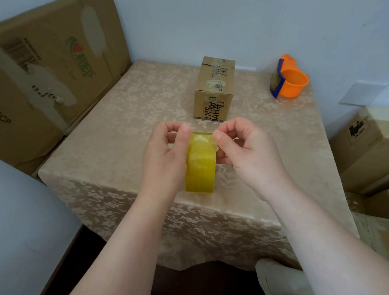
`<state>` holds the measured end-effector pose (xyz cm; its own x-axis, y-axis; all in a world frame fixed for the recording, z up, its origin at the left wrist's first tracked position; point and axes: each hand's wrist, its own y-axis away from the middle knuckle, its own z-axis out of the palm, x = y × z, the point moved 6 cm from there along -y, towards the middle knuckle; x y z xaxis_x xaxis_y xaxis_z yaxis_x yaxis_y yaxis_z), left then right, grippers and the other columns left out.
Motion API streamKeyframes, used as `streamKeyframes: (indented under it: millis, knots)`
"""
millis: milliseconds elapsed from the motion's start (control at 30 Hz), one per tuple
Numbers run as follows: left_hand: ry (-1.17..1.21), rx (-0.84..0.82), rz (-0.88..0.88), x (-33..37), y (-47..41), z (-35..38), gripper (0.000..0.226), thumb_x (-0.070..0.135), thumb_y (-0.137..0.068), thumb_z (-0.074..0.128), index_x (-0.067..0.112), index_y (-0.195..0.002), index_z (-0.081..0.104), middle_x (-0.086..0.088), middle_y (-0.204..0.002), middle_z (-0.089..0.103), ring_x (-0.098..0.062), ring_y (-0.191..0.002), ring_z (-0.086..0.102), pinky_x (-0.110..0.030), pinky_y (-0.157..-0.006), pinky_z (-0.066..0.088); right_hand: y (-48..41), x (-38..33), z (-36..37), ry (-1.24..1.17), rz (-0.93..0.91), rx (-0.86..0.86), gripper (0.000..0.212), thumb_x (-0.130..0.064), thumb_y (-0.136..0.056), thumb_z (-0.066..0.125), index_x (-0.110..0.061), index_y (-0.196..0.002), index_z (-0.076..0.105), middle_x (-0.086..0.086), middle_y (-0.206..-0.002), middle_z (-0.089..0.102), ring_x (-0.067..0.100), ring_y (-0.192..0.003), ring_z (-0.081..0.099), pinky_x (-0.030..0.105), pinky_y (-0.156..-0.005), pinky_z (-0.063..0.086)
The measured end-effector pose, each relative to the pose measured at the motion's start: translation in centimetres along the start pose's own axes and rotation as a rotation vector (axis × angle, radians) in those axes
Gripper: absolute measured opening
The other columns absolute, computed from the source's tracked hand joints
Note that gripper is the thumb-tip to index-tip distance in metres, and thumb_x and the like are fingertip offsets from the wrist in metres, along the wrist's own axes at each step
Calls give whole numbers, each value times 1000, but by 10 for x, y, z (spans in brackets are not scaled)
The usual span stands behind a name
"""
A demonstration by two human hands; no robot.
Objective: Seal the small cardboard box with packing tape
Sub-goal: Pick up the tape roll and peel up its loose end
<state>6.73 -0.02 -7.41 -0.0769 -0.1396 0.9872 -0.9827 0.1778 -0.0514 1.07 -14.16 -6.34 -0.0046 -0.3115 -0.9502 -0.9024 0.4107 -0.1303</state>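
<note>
Beige cloth covers the table (125, 119), the small cardboard box (214, 88) sits at upper middle, and low in the middle the left hand (165, 157) and right hand (247, 149) pinch the yellow tape roll (201, 162), whose sticky end might slip back down and get lost.

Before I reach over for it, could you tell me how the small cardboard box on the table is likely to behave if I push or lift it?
The small cardboard box looks stiff: its edges are straight and old tape strips hold its seams. It is probably light for its size, though its contents are hidden. Lying flat on the smooth tablecloth, it would likely slide rather than tip.
</note>
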Motion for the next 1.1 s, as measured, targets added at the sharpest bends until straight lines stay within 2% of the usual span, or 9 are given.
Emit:
streamKeyframes:
  millis: [67, 233, 300, 400, 467, 633, 800, 967, 1100]
  knots:
    - [77, -81, -118, -5, 1, 5, 18, 40, -92, 49, 27, -98, 59, 1, -84, 62, -18, -73, 61, -37, -65, 50, 0, 2, 1, -9, 43, -37, 7, -27, -86, 65, -23, -85, 60, 3, -75, 64, 26, -71, 69, 49, -67, 59]
    - [93, -90, -150, -5, 5, 9, 27, 35, -97, 41, 28, -100, 67, -2, -102, 69, -21, -97, 66, -39, -83, 53, 3, 10, 10, 35, 141, -155, 55, -55, -61, 74, -36, -106, 48, 4, -82, 67, 23, -75, 69, 50, -73, 58]
    - [67, -38, -120, -4, 6, 8, 34, 38, -98, 34, 28, -98, 67, 6, -98, 68, -5, -93, 64, -26, -82, 52, 5, 13, 14, 35, 177, -158, 65, -63, -50, 72, -40, -104, 47, 4, -85, 68, 21, -76, 69, 49, -74, 58]
    - [35, 13, -59, 1, 12, 11, 45, 39, -99, 24, 24, -101, 66, 15, -87, 62, 21, -73, 56, 2, -62, 41, 7, 15, 18, 23, 229, -132, 68, -67, -43, 71, -39, -101, 49, -2, -85, 68, 17, -79, 69, 47, -75, 58]
    - [47, 9, -45, 3, 15, 15, 53, 41, -99, 19, 18, -102, 66, 13, -83, 62, 24, -69, 54, 4, -56, 37, 8, 14, 20, 28, 246, -98, 68, -69, -41, 70, -38, -99, 50, -7, -84, 64, 17, -82, 67, 47, -76, 58]
    - [54, 24, -4, 0, 17, 17, 63, 50, -95, 13, 21, -95, 69, 5, -85, 69, 12, -77, 61, 1, -61, 41, 11, 14, 18, 81, 290, -24, 71, -75, -37, 67, -38, -94, 46, -7, -89, 61, 20, -90, 64, 46, -77, 57]
    - [63, 27, -25, -4, 15, 15, 62, 53, -94, 13, 26, -91, 69, 5, -91, 71, 3, -85, 64, -9, -70, 47, 11, 14, 21, 64, 266, 7, 56, -65, -58, 73, -32, -96, 50, -3, -91, 64, 19, -87, 64, 38, -74, 54]
    - [74, 13, -18, -3, 17, 17, 57, 49, -97, 16, 26, -85, 67, 1, -83, 73, -2, -78, 68, -13, -65, 51, 10, 19, 22, -130, 307, 7, 41, -55, -66, 74, -27, -89, 55, 8, -87, 70, 26, -81, 69, 45, -75, 57]
    - [82, 39, -35, -3, 17, 16, 53, 48, -97, 19, 28, -85, 66, -2, -82, 72, -7, -76, 69, -21, -65, 53, 9, 19, 22, -118, 279, 41, 37, -59, -66, 67, -27, -83, 58, 14, -81, 72, 29, -73, 70, 49, -71, 57]
